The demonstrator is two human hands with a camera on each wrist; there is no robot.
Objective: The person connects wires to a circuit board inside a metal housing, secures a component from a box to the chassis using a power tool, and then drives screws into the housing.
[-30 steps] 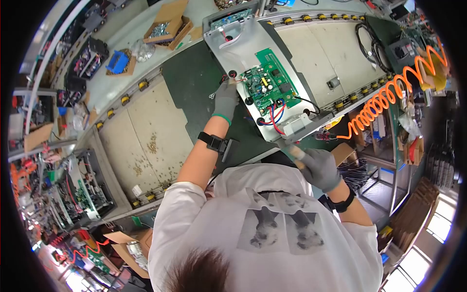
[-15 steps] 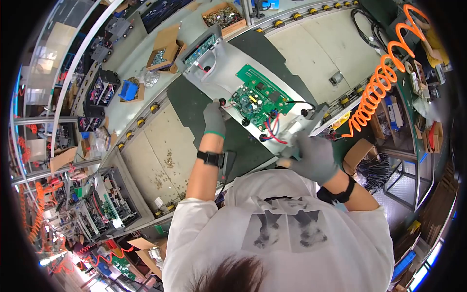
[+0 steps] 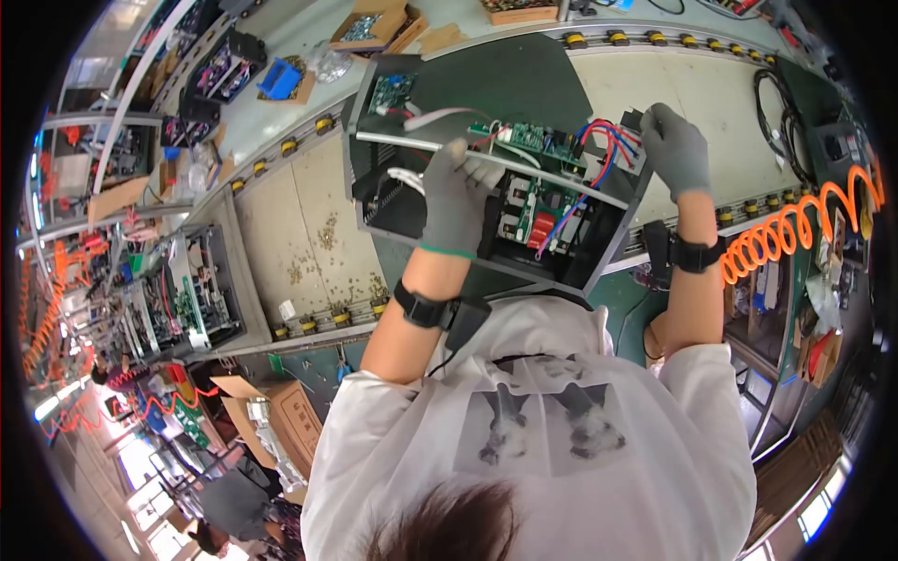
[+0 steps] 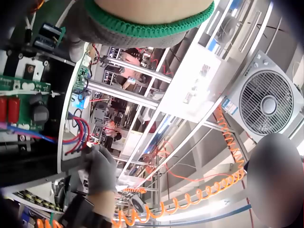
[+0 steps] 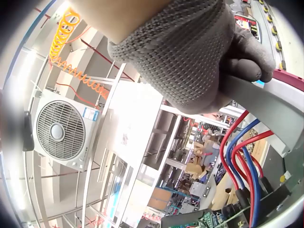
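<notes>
- Swung up since the earlier frame: the metal panel (image 3: 402,141), which lay flat with its circuit board uppermost, now shows edge-on as a thin pale strip above the open case (image 3: 613,234)
- Both hands have shifted too, the right from the near corner to the panel's far right end
- Dark sheet metal forms the case, boxy and angular, its inside uncovered around a green board with glossy red blocks (image 3: 541,229)
- Smooth red and blue wires (image 5: 232,154) arch in loose loops just below the right hand
- Left hand (image 3: 454,196), in a grey knitted glove with a ribbed green cuff, reaches forward and holds the panel's long edge, its pale fingertips raised
- Right hand (image 3: 678,154), arm stretched forward, curls its fingers snugly round a flat grey metal flange (image 5: 266,107), the glove's dimpled knit pulled taut
</notes>
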